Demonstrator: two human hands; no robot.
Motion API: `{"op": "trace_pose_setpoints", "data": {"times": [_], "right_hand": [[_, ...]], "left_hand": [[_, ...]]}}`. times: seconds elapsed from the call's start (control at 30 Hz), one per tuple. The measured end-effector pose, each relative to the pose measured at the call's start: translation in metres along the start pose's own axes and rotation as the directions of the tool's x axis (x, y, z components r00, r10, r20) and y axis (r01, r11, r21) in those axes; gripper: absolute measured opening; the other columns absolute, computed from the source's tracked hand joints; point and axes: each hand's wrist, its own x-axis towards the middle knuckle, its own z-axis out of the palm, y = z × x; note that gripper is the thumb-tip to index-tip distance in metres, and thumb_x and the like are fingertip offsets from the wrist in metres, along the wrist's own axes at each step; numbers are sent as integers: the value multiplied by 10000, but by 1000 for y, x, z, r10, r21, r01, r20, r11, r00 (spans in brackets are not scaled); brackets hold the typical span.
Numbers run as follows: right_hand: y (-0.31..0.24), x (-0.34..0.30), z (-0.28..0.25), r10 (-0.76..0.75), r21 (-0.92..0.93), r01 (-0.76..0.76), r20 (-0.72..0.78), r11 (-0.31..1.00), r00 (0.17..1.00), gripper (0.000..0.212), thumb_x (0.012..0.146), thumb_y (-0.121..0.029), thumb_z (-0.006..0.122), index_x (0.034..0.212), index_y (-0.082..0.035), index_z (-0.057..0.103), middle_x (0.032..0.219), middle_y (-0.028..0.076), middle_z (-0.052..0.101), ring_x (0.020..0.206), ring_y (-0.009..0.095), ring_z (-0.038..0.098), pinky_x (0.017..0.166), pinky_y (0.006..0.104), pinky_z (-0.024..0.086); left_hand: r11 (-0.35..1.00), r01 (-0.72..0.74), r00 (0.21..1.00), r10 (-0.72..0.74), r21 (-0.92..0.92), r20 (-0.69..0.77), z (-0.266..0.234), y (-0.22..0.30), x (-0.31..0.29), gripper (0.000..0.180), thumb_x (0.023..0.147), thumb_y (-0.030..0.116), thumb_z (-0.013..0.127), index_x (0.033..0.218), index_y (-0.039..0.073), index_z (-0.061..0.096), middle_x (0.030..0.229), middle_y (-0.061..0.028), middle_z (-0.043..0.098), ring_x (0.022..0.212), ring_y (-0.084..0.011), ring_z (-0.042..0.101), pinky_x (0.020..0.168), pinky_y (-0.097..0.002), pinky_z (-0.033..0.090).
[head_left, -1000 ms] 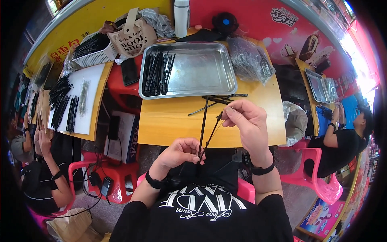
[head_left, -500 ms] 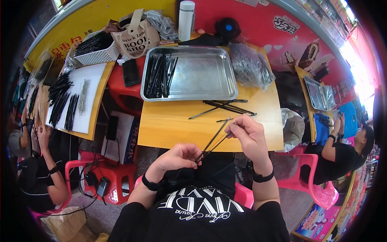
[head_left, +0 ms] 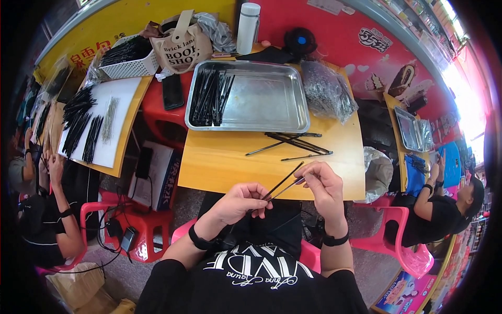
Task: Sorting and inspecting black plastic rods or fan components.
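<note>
Strips (head_left: 284, 179), lower ends hidden in pinching left hand (head_left: 242, 203); right hand (head_left: 324, 189) pinches one, tip covered.

From far off, I see a tall white bottle (head_left: 248, 30), a tan cloth bag (head_left: 183, 51) with writing, and a flat black phone (head_left: 172, 92).

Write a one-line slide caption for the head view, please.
Left hand and right hand hold thin black strips in front of a metal tray.
</note>
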Motion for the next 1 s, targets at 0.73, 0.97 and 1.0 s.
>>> {"op": "trace_pose_setpoints", "data": {"times": [0.73, 0.97, 1.0], "right_hand": [[59, -41, 71, 194, 530, -106, -114, 842, 974, 265, 834, 98, 591, 1066, 26, 487, 906, 77, 586, 781, 124, 590, 716, 243, 492], [63, -42, 93, 43, 258, 51, -344, 965, 938, 335, 804, 135, 511, 1093, 6, 400, 877, 91, 572, 749, 108, 575, 639, 229, 481], [66, -42, 94, -4, 209, 92, -389, 974, 921, 354, 796, 138, 504, 1103, 4, 388, 871, 90, 570, 744, 104, 570, 629, 227, 477]], "left_hand": [[980, -85, 985, 110, 178, -136, 5, -9, -2, 118, 871, 45, 593, 971, -15, 610, 852, -59, 656, 646, -86, 596, 550, -180, 435], [969, -110, 973, 151, 223, -173, 12, -14, -4, 107, 874, 10, 583, 978, 0, 607, 823, -17, 634, 654, -66, 581, 573, -187, 450], [969, -113, 973, 153, 220, -174, 14, -15, -3, 107, 874, 10, 583, 978, 0, 607, 823, -17, 634, 654, -66, 581, 573, -187, 450]]}}
